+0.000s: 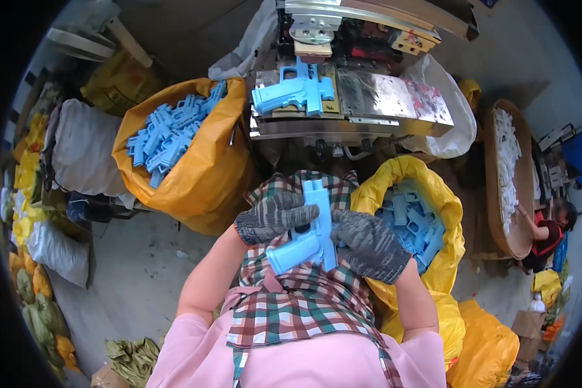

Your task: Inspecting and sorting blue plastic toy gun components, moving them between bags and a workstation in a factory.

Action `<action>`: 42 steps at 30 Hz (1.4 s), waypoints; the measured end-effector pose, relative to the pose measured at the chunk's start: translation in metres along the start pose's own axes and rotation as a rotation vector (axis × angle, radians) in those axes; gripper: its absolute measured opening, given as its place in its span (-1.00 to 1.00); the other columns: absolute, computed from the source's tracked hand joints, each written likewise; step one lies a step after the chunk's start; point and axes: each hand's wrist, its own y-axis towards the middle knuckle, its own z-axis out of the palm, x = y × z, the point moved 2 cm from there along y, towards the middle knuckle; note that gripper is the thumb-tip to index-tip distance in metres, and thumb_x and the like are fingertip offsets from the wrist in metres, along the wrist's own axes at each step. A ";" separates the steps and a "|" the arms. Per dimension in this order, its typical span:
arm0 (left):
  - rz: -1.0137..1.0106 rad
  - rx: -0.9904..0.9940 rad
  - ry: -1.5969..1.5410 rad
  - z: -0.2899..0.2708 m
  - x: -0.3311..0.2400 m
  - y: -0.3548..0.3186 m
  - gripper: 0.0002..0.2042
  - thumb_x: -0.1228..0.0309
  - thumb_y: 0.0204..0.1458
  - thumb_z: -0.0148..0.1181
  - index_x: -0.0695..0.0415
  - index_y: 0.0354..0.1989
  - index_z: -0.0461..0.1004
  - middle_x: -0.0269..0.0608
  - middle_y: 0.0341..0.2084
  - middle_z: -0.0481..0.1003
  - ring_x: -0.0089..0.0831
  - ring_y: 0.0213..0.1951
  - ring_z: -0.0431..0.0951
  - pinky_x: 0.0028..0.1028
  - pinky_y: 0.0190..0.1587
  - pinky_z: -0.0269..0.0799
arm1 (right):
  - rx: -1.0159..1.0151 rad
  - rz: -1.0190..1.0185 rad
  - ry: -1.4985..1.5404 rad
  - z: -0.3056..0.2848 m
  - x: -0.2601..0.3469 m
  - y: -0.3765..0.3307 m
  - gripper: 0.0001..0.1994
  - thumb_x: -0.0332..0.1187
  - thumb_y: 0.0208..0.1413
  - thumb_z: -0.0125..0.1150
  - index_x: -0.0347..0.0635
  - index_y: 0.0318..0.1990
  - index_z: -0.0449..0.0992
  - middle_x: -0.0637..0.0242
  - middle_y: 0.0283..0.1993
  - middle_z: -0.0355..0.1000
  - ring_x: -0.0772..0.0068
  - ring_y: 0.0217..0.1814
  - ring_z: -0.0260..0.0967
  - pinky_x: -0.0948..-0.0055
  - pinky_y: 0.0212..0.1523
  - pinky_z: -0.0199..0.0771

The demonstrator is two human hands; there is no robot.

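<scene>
Grey concrete floor (142,262) below; a shiny metal machine bed (394,97) ahead, with a blue pistol-shaped plastic part (297,88) lying on it. Deep orange woven sack (200,187) to the left, bright yellow plastic sack (449,220) to the right, both holding more blue parts. Far right, a co-worker (553,239) reaches to a long brown basket (495,174) of small white pieces.

Piece in hand: a light-blue plastic toy pistol (315,239), between the two hands, in front of the checked cloth apron (275,317). Slide's long axis points away from the body toward the machine, leaning slightly left at the far end; handle slants toward the lower left. Left hand (275,218), in a dark grey knit glove, grasps it from the left, thumb across the slide. Right hand (375,242), gloved alike, has bent fingers against the right edge; cannot tell whether they grip or merely steady. Both hands equally close.

Surface: even matt blue, ridged near the slide's rear.
</scene>
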 end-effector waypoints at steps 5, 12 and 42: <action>0.769 -1.032 0.549 -0.043 -0.047 0.013 -0.73 0.57 0.02 0.13 0.27 -0.07 0.40 0.01 -0.24 0.47 -0.17 -0.17 0.49 -0.30 -0.05 0.40 | -0.439 0.064 0.157 -0.025 -0.014 -0.016 -0.62 -0.47 -0.28 0.40 -0.22 -0.21 0.44 0.08 -0.16 0.46 0.06 -0.14 0.46 0.29 -0.07 0.46; 0.137 -0.477 1.208 -0.104 -0.128 0.050 -0.41 0.08 0.05 0.12 0.12 0.20 0.23 0.13 -0.01 0.39 -0.01 0.09 0.34 -0.21 0.18 0.18 | -0.533 0.135 0.142 -0.034 -0.030 -0.012 -0.43 -0.47 -0.32 0.49 -0.18 -0.03 0.41 0.15 0.00 0.41 0.22 0.04 0.39 0.33 0.04 0.42; -0.202 -0.699 1.064 -0.342 0.193 -0.029 -0.43 0.08 0.14 -0.02 0.03 0.30 0.12 0.10 0.17 0.26 -0.02 0.19 0.26 -0.25 0.19 0.18 | 0.181 0.757 -0.155 -0.024 -0.150 -0.120 -0.66 -0.33 -0.03 0.27 -0.18 -0.05 0.50 0.11 -0.11 0.50 0.13 -0.07 0.44 0.34 -0.02 0.40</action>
